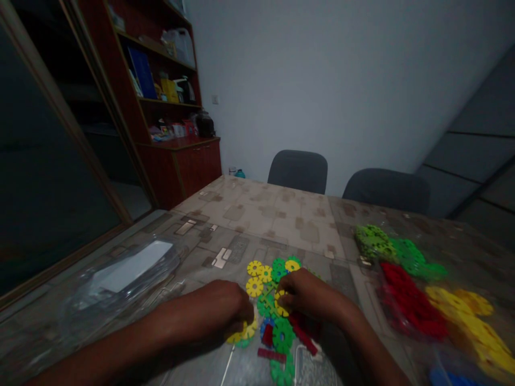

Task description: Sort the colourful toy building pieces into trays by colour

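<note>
My left hand (225,304) is closed, its fingertips down on a yellow notched disc (248,328) at the lower left of the pieces, with a green edge showing beneath it. Curled over the middle of the cluster, my right hand (308,294) pinches another yellow notched disc (280,304); its fingers hide part of it. Around them lie joined green discs (282,335), a blue disc (265,324) and several yellow discs (254,286). Dark red pieces, among them a flat bar (272,355), lie at the near side.
To the right are bags of green pieces (376,244), red pieces (412,303) and yellow pieces (470,321). A clear plastic package (129,273) lies on the left. Two grey chairs (298,170) stand across the patterned table (277,217), and a red cabinet (181,166) is beyond it.
</note>
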A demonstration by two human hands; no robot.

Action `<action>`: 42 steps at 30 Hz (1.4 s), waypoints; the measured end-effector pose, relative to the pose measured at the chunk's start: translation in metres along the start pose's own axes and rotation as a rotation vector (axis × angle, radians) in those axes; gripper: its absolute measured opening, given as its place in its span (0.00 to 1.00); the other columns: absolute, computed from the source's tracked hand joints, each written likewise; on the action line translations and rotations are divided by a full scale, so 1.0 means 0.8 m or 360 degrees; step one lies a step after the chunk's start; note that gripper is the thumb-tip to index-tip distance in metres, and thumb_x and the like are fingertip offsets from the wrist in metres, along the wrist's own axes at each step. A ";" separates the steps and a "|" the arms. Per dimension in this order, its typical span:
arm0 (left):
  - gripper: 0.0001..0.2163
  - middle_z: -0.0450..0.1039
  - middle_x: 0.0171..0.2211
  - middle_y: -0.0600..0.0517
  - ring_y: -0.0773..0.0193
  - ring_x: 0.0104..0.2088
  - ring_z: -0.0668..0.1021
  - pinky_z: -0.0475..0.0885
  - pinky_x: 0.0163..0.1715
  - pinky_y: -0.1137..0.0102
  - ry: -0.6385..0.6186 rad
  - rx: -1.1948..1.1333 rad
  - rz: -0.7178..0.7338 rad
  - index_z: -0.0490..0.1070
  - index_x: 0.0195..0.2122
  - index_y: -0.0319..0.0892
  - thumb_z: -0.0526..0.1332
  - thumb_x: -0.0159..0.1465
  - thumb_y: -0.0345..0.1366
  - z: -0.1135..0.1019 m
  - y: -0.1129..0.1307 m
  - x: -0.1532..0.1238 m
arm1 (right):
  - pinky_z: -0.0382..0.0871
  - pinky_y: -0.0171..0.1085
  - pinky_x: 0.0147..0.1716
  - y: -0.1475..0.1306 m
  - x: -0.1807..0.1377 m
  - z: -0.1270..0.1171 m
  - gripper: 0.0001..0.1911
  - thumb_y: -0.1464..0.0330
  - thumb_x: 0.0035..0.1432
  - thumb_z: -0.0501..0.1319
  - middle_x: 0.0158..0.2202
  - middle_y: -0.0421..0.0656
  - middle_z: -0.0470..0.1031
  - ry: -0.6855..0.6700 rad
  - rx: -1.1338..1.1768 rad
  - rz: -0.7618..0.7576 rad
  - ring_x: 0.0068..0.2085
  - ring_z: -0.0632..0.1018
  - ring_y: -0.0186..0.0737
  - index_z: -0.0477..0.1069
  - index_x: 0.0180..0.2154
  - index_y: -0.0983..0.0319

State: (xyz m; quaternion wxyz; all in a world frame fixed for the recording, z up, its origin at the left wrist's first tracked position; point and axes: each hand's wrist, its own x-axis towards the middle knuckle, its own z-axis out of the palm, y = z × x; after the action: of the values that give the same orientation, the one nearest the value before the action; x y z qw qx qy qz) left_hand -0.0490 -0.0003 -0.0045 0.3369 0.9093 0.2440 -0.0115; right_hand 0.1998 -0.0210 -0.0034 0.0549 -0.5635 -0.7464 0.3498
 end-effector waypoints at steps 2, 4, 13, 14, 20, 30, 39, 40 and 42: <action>0.08 0.74 0.32 0.53 0.60 0.32 0.74 0.65 0.36 0.66 -0.0005 -0.0003 -0.0044 0.74 0.35 0.45 0.60 0.59 0.26 0.000 0.000 0.004 | 0.54 0.32 0.27 -0.001 0.000 -0.004 0.07 0.74 0.54 0.65 0.23 0.34 0.69 0.0034 0.0046 -0.0038 0.28 0.69 0.33 0.72 0.25 0.62; 0.08 0.73 0.33 0.53 0.60 0.33 0.74 0.65 0.35 0.66 -0.0016 -0.0053 -0.0120 0.73 0.36 0.45 0.61 0.58 0.26 0.002 -0.001 0.007 | 0.55 0.32 0.28 -0.002 0.001 -0.007 0.05 0.73 0.56 0.65 0.26 0.35 0.70 0.0127 0.0087 -0.0063 0.30 0.70 0.33 0.73 0.28 0.62; 0.14 0.75 0.39 0.53 0.56 0.38 0.75 0.65 0.36 0.66 0.0052 -0.0043 -0.0339 0.70 0.38 0.46 0.69 0.54 0.24 0.018 -0.018 0.009 | 0.63 0.32 0.34 -0.012 0.032 0.020 0.10 0.76 0.58 0.63 0.35 0.41 0.80 0.0427 0.0096 -0.0011 0.36 0.77 0.38 0.78 0.42 0.63; 0.15 0.75 0.40 0.52 0.56 0.40 0.75 0.65 0.38 0.65 0.0062 -0.0031 -0.0360 0.70 0.39 0.46 0.69 0.54 0.24 0.017 -0.016 0.009 | 0.63 0.33 0.35 -0.014 0.036 0.022 0.11 0.76 0.58 0.63 0.36 0.42 0.80 0.0441 0.0077 0.0000 0.37 0.77 0.38 0.78 0.44 0.63; 0.17 0.74 0.42 0.54 0.55 0.42 0.75 0.65 0.39 0.66 -0.0008 -0.0015 -0.0375 0.69 0.40 0.46 0.72 0.53 0.26 0.006 -0.002 0.010 | 0.63 0.37 0.45 -0.023 0.048 0.026 0.12 0.74 0.57 0.66 0.45 0.50 0.81 0.0472 -0.0082 0.0125 0.48 0.77 0.46 0.78 0.44 0.64; 0.11 0.64 0.28 0.59 0.65 0.29 0.68 0.57 0.27 0.71 -0.0040 -0.0353 -0.0360 0.62 0.29 0.44 0.64 0.50 0.25 -0.005 0.001 0.013 | 0.60 0.35 0.39 -0.021 0.043 0.028 0.12 0.78 0.48 0.68 0.36 0.41 0.75 0.0593 0.0169 0.0103 0.40 0.72 0.40 0.68 0.31 0.60; 0.12 0.66 0.23 0.59 0.68 0.25 0.67 0.58 0.24 0.74 0.0376 -0.0783 -0.0310 0.66 0.28 0.42 0.70 0.53 0.37 0.009 -0.019 0.033 | 0.62 0.32 0.24 -0.015 -0.020 0.044 0.09 0.66 0.51 0.64 0.22 0.31 0.66 0.0412 0.1028 0.0028 0.23 0.70 0.33 0.63 0.32 0.57; 0.12 0.67 0.23 0.58 0.67 0.24 0.68 0.59 0.24 0.74 0.0369 -0.0842 -0.0310 0.66 0.28 0.42 0.70 0.53 0.37 0.011 -0.019 0.034 | 0.62 0.32 0.24 -0.016 -0.025 0.050 0.11 0.63 0.50 0.65 0.22 0.32 0.67 0.0361 0.1175 -0.0010 0.22 0.70 0.33 0.64 0.33 0.58; 0.12 0.68 0.23 0.58 0.68 0.24 0.68 0.59 0.23 0.74 0.0385 -0.0897 -0.0304 0.67 0.28 0.42 0.70 0.52 0.37 0.016 -0.016 0.034 | 0.62 0.32 0.24 -0.019 -0.032 0.059 0.15 0.61 0.48 0.67 0.23 0.34 0.70 0.0299 0.1428 -0.0103 0.23 0.72 0.34 0.65 0.33 0.58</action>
State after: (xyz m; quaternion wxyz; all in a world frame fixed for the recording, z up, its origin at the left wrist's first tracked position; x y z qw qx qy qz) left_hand -0.0285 0.0120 -0.0269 0.5415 0.7479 0.3601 0.1333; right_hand 0.1744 -0.0669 -0.0222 0.3717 -0.4896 -0.5301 0.5840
